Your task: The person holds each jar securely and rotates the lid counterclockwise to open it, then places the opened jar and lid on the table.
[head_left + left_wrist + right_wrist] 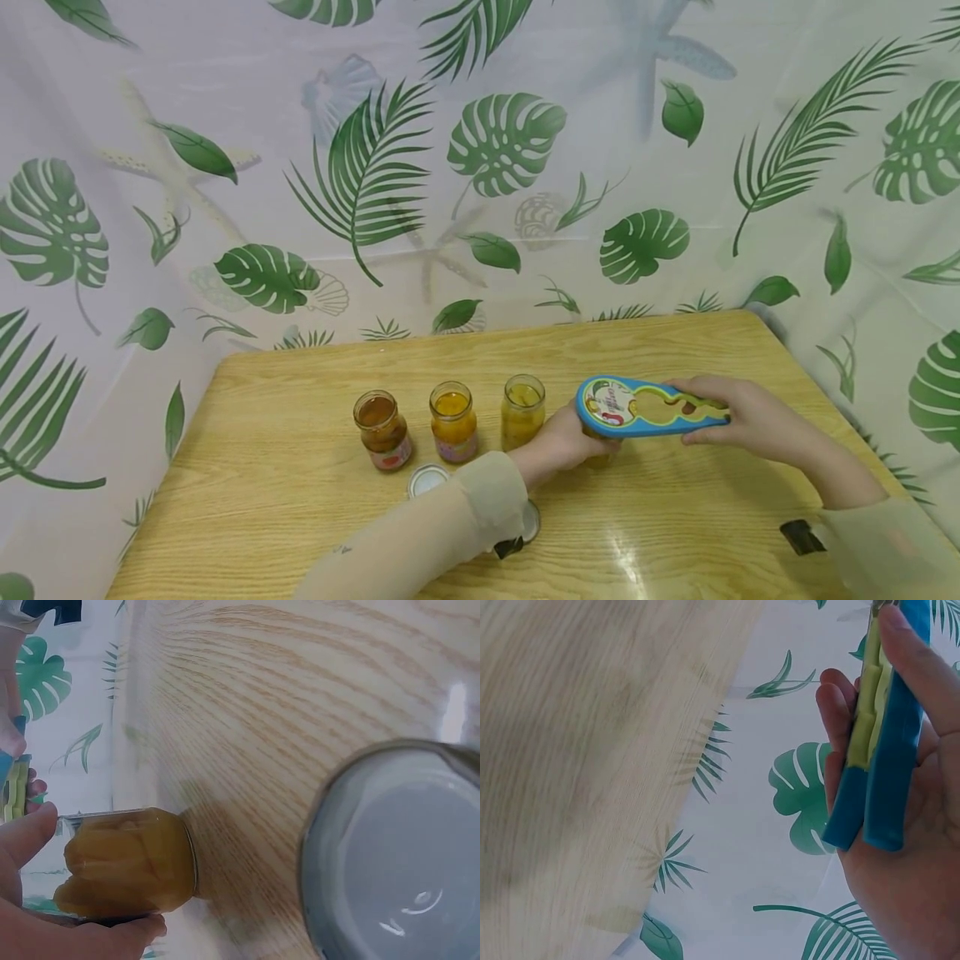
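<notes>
My left hand (561,443) grips a glass jar (131,862) of yellow-orange contents, low at the table; in the head view the hand and a jar opener mostly hide it. My right hand (753,418) holds the blue and yellow-green jar opener (609,402) by its handle end. The opener's wide round end lies over the top of the gripped jar. In the right wrist view, fingers and thumb (922,667) close around its two handles. Whether the jar wears a lid cannot be seen.
Left of my hands, a row of lidless jars stands upright: a dark amber one (384,432), an orange one (453,425) and a yellow one (522,412). Loose lids (429,480) lie nearer me, one (530,522) beside my left sleeve. A leaf-print cloth (495,167) hangs behind the wooden table (300,417).
</notes>
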The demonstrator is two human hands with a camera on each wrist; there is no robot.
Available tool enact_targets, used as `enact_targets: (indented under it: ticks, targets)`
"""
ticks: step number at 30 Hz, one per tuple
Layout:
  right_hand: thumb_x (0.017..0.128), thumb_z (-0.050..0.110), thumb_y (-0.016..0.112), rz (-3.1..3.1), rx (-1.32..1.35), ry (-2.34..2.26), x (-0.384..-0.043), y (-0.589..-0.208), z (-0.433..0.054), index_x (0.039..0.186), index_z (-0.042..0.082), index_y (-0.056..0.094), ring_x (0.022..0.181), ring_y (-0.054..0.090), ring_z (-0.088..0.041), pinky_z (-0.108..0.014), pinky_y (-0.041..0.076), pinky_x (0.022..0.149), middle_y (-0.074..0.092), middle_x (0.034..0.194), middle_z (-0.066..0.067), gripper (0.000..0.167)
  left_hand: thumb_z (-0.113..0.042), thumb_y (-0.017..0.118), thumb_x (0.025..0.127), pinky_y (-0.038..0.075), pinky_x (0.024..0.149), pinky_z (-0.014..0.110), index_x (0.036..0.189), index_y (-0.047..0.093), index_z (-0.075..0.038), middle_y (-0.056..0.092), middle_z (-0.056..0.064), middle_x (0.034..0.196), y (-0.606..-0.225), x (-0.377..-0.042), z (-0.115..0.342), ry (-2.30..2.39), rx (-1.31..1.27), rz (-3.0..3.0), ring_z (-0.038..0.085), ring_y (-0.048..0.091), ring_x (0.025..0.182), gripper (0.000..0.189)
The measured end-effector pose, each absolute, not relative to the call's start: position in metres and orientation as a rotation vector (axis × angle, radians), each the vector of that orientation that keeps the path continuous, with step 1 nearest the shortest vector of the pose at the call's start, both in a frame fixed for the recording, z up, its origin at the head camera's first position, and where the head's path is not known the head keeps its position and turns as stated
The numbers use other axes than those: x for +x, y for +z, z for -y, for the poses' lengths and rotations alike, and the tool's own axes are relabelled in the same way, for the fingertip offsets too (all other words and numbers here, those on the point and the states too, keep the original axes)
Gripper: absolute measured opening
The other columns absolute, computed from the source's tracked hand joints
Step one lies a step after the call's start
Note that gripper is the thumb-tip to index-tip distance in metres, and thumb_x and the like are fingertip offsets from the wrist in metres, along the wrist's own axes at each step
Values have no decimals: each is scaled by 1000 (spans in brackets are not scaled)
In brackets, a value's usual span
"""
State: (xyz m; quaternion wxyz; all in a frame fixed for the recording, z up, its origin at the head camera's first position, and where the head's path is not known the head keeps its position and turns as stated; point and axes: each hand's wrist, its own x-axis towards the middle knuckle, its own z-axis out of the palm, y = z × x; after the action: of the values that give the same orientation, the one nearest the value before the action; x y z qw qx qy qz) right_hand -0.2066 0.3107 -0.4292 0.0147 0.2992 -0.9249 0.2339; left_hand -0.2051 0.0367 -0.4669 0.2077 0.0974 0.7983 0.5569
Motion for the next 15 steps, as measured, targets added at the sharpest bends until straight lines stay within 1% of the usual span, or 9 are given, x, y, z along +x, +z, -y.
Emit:
enact_targets:
  ticks: [6, 8, 9, 11, 13, 15]
  targets:
    - [80, 21, 94, 2851, 941, 707, -208, -430, -312, 140, 3, 67, 97, 64, 2, -25, 58, 75, 78, 119, -5, 68, -7, 84, 92, 46, 122, 40, 150, 53, -13, 64, 9, 148, -467, -205, -37, 1547, 258, -2216, 22, 59, 139, 66]
    - [80, 20, 93, 2860, 946, 708, -209, -430, -312, 140, 3, 67, 97, 65, 1, -25, 57, 75, 78, 118, -5, 68, -7, 84, 92, 46, 122, 40, 150, 53, -13, 64, 9, 148, -467, -205, -37, 1544, 258, -2215, 22, 59, 139, 66]
    - [80, 21, 93, 2862, 948, 697, -210, -430, -312, 140, 3, 67, 99, 67, -2, -25, 58, 77, 78, 119, -6, 68, -8, 84, 92, 45, 123, 41, 151, 53, -13, 64, 10, 149, -468, -206, -36, 1543, 259, -2214, 23, 58, 140, 66]
    - [79, 21, 94, 2868, 951, 675, -211, -429, -313, 140, 3, 67, 103, 71, -11, -27, 59, 80, 78, 121, -9, 69, -8, 83, 92, 45, 123, 41, 151, 53, -12, 63, 10, 150, -468, -206, -36, 1544, 260, -2209, 23, 58, 140, 66]
    - [79, 23, 94, 2883, 946, 644, -213, -428, -313, 140, 2, 67, 110, 73, -25, -31, 61, 85, 77, 126, -13, 70, -8, 83, 92, 45, 123, 42, 151, 53, -13, 63, 10, 150, -469, -206, -36, 1546, 268, -2207, 24, 58, 140, 66]
    - [78, 24, 95, 2905, 932, 629, -214, -428, -313, 140, 2, 67, 117, 71, -36, -35, 61, 90, 75, 131, -16, 71, -9, 83, 93, 44, 123, 41, 151, 52, -14, 63, 9, 150, -470, -207, -36, 1541, 274, -2209, 23, 57, 141, 66]
